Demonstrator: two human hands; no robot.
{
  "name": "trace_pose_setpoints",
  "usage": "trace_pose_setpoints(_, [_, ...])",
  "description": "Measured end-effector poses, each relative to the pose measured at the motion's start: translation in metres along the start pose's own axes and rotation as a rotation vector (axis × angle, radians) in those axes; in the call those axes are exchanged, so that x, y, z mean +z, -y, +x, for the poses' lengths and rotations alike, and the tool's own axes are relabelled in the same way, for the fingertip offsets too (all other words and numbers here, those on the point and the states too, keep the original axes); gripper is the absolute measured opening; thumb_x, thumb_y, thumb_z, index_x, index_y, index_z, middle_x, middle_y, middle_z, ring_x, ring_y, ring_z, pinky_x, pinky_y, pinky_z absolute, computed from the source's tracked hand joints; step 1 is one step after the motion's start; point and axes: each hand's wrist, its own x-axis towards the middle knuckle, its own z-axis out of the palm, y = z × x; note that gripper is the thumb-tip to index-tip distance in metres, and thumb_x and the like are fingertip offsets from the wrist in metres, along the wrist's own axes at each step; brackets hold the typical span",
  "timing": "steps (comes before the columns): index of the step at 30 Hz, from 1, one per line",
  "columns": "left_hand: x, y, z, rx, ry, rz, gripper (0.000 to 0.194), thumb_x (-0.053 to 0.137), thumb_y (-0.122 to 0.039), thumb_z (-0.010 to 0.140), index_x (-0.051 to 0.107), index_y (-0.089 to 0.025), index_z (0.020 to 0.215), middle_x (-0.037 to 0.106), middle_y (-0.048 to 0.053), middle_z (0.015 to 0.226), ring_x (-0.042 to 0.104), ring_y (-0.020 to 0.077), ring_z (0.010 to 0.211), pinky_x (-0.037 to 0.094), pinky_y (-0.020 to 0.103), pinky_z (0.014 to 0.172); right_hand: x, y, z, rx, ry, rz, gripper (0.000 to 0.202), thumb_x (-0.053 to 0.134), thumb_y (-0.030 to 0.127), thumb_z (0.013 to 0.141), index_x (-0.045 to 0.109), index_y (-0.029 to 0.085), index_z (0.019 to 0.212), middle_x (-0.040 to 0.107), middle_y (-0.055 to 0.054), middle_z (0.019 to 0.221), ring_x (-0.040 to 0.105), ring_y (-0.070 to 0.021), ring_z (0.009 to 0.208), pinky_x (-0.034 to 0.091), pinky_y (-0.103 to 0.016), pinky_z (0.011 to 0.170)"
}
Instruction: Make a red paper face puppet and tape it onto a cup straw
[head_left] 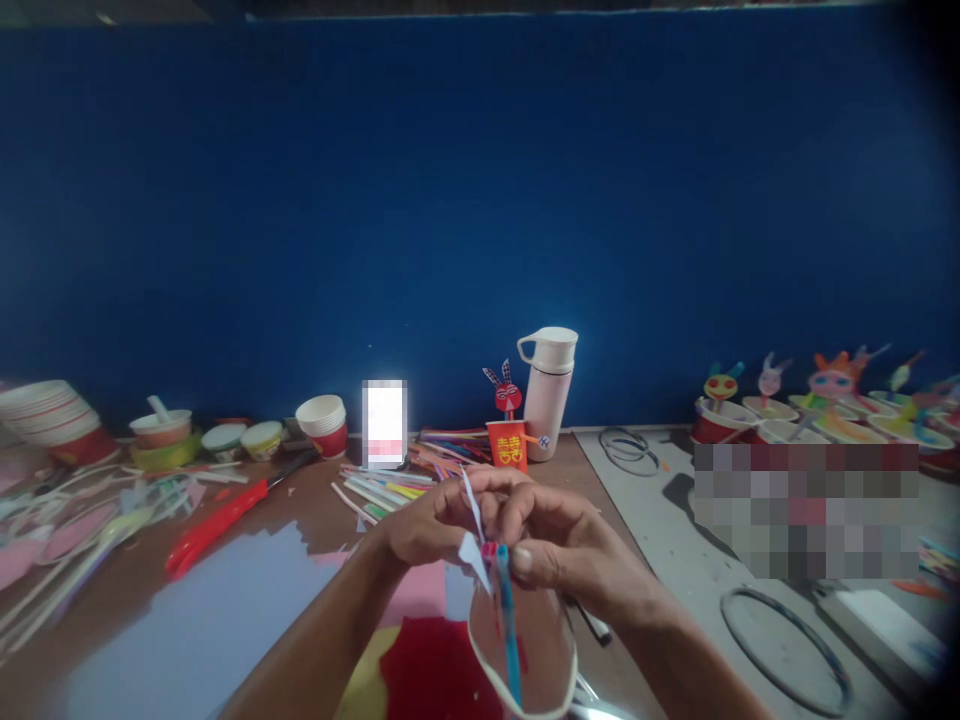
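In front of me, both hands meet above a round, white-rimmed paper cup (568, 690). My left hand (431, 525) has its fingers closed on a folded piece of white paper (472, 553). My right hand (566, 545) pinches near the top of a blue stick, perhaps a pen or straw (511, 640), which leans down inside the cup's rim. A pink-ended stick (488, 549) shows beside it. Fingers partly hide where the paper and sticks meet. Red paper (427, 665) and pink paper (416, 592) lie under and beside my left forearm.
Red-handled scissors (217, 525) lie left on pale sheets (195, 620). Behind my hands stand straws (375, 490), a red cup with a rabbit figure (508, 445) and a white flask (547, 400). Stacked cups (322, 425) stand left; decorated cups (769, 408) stand right.
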Motion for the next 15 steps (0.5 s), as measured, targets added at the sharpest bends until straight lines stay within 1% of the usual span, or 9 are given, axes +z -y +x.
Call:
trace_pose_setpoints(3, [-0.0037,0.0022,0.0001,0.02,0.002,-0.074,0.03,0.078,-0.038,0.057,0.058,-0.015,0.058,0.06,0.007,0.071,0.059,0.0211,0.072,0.047,0.028,0.057,0.0001,0.0012,0.001,-0.055,-0.013,-0.019,0.005,0.067,0.026,0.077,0.067,0.022,0.08,0.057,-0.005,0.119,0.054,-0.0236,0.107,0.043,-0.042,0.089])
trace_pose_setpoints(5, [-0.0064,0.0036,0.0011,0.037,0.008,-0.141,0.028,0.077,-0.034,0.058,0.059,-0.014,0.06,0.058,0.006,0.067,0.058,0.0192,0.067,0.046,0.026,0.054,-0.0001,0.0014,0.0015,-0.115,-0.051,-0.072,0.003,0.065,0.025,0.079,0.066,0.022,0.079,0.061,-0.005,0.113,0.055,-0.0228,0.106,0.042,-0.042,0.092])
trace_pose_setpoints(7, [-0.0085,0.004,0.0026,0.069,0.011,-0.211,0.029,0.076,-0.035,0.058,0.057,-0.013,0.063,0.057,0.004,0.065,0.057,0.0165,0.059,0.044,0.024,0.05,-0.0002,0.0013,0.0013,-0.161,-0.101,-0.116,0.003,0.064,0.024,0.081,0.064,0.022,0.078,0.064,-0.005,0.107,0.052,-0.0227,0.11,0.038,-0.042,0.096])
trace_pose_setpoints(9, [-0.0096,0.003,0.004,0.116,0.011,-0.285,0.034,0.075,-0.041,0.057,0.054,-0.015,0.063,0.056,0.003,0.065,0.056,0.0142,0.054,0.043,0.023,0.046,0.0001,0.0006,0.0003,-0.19,-0.138,-0.121,0.004,0.062,0.023,0.082,0.061,0.022,0.079,0.065,-0.005,0.103,0.052,-0.023,0.11,0.038,-0.043,0.096])
trace_pose_setpoints(12, [-0.0092,0.0013,0.0057,0.176,0.025,-0.374,0.038,0.074,-0.046,0.055,0.051,-0.018,0.063,0.052,0.0,0.058,0.052,0.0132,0.048,0.041,0.022,0.041,0.0017,-0.0015,-0.0017,-0.182,-0.143,-0.106,0.006,0.059,0.024,0.084,0.058,0.021,0.08,0.064,-0.006,0.096,0.058,-0.0224,0.097,0.044,-0.042,0.087])
trace_pose_setpoints(15, [-0.007,0.0029,0.0076,0.193,0.026,-0.422,0.032,0.073,-0.041,0.059,0.052,-0.018,0.066,0.048,-0.003,0.052,0.048,0.0123,0.045,0.04,0.023,0.04,0.004,-0.0043,-0.0033,-0.131,-0.125,-0.158,0.007,0.059,0.026,0.084,0.057,0.02,0.082,0.063,-0.005,0.09,0.059,-0.0196,0.087,0.047,-0.036,0.078])
